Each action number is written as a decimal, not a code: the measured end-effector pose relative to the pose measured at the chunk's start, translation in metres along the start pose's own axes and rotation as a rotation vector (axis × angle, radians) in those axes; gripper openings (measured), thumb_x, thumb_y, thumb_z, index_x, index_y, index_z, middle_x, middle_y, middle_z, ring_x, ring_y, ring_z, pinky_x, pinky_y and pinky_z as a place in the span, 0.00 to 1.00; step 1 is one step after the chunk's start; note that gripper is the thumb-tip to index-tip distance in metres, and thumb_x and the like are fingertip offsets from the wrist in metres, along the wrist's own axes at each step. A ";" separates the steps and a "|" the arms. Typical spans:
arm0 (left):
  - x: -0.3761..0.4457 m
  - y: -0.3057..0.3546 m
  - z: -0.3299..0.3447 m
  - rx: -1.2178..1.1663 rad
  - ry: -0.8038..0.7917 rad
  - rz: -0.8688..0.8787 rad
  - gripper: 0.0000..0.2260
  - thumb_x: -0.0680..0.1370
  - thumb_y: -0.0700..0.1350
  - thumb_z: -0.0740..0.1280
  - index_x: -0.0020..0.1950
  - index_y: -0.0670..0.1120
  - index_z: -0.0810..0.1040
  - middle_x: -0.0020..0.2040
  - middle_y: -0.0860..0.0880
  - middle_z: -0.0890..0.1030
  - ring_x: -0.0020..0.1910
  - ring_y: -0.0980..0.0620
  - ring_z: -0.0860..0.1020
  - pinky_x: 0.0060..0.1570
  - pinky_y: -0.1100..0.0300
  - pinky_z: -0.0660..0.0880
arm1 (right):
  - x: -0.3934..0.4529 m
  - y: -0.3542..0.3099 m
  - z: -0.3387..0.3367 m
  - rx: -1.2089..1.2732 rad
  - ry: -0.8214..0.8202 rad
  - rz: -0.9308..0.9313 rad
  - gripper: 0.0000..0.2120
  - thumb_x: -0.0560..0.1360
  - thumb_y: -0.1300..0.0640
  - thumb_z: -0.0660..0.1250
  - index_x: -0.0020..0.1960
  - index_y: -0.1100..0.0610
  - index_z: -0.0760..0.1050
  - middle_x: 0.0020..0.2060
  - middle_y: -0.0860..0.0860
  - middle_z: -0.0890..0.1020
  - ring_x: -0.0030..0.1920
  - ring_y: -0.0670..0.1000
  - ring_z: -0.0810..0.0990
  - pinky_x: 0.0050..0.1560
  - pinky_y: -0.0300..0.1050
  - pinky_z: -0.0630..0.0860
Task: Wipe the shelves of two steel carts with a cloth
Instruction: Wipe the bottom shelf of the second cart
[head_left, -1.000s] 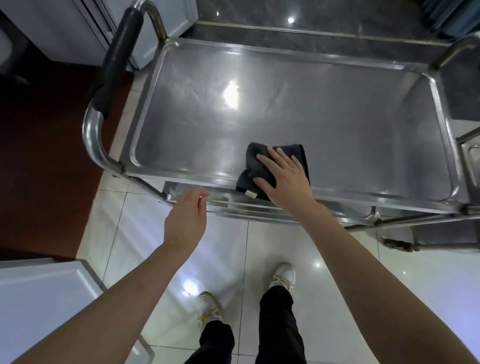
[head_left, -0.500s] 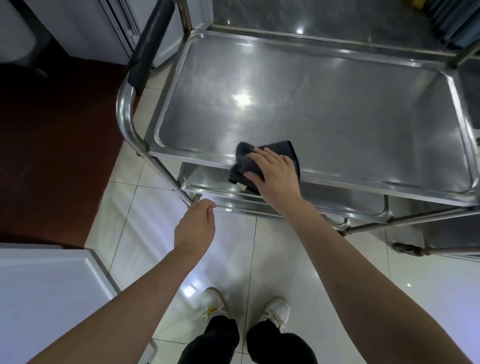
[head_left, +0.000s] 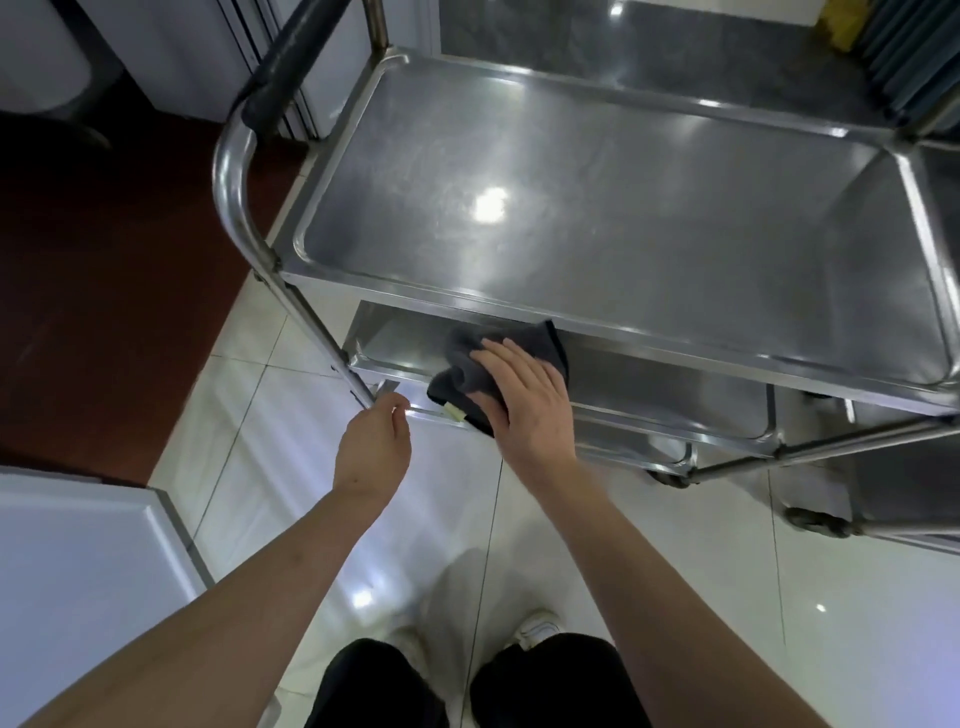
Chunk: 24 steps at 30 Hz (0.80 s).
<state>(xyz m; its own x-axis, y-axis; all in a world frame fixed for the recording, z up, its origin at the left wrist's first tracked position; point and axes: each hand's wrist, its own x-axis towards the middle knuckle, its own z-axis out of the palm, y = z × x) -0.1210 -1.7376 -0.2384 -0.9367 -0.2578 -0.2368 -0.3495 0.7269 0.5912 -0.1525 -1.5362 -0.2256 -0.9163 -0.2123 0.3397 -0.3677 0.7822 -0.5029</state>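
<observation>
On lower shelf (head_left: 649, 384): cloth (head_left: 467, 374) under right hand (head_left: 524, 400).

Cloth (head_left: 506, 358) on lower shelf (head_left: 649, 379) under top shelf (head_left: 623, 218)

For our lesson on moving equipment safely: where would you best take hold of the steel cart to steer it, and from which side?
Grip the black padded handle bar of the steel cart, from the cart's left end: it is a round bar standing clear of the shelves, so both hands could likely wrap it.

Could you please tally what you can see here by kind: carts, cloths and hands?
Steel carts: 2, the near cart and a second cart partly in view at right
Cloths: 1, the dark cloth
Hands: 2, left hand, right hand
Total: 5
</observation>
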 end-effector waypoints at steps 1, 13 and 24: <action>0.005 -0.004 0.007 0.002 0.000 0.009 0.09 0.84 0.42 0.56 0.59 0.48 0.75 0.44 0.47 0.82 0.43 0.44 0.80 0.39 0.53 0.76 | -0.009 0.005 0.007 0.021 0.022 0.025 0.17 0.84 0.51 0.65 0.72 0.53 0.77 0.72 0.48 0.78 0.76 0.52 0.72 0.73 0.54 0.69; 0.100 -0.054 0.124 0.040 0.172 0.268 0.11 0.83 0.42 0.58 0.61 0.48 0.77 0.47 0.45 0.82 0.45 0.45 0.80 0.45 0.47 0.80 | -0.032 0.095 0.125 0.228 0.343 0.300 0.16 0.84 0.47 0.63 0.68 0.52 0.76 0.60 0.48 0.83 0.58 0.53 0.81 0.56 0.58 0.80; 0.183 -0.109 0.195 0.009 0.439 0.609 0.10 0.81 0.39 0.61 0.60 0.46 0.78 0.47 0.44 0.79 0.43 0.45 0.77 0.42 0.54 0.73 | 0.009 0.164 0.220 0.053 0.482 0.172 0.19 0.85 0.47 0.64 0.73 0.52 0.75 0.60 0.51 0.83 0.54 0.57 0.82 0.50 0.50 0.76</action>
<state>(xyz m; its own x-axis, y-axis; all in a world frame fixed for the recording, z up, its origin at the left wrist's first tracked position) -0.2508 -1.7399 -0.4963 -0.8868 -0.0375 0.4605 0.2313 0.8268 0.5127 -0.2559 -1.5388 -0.4803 -0.7913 0.2203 0.5703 -0.2375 0.7488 -0.6188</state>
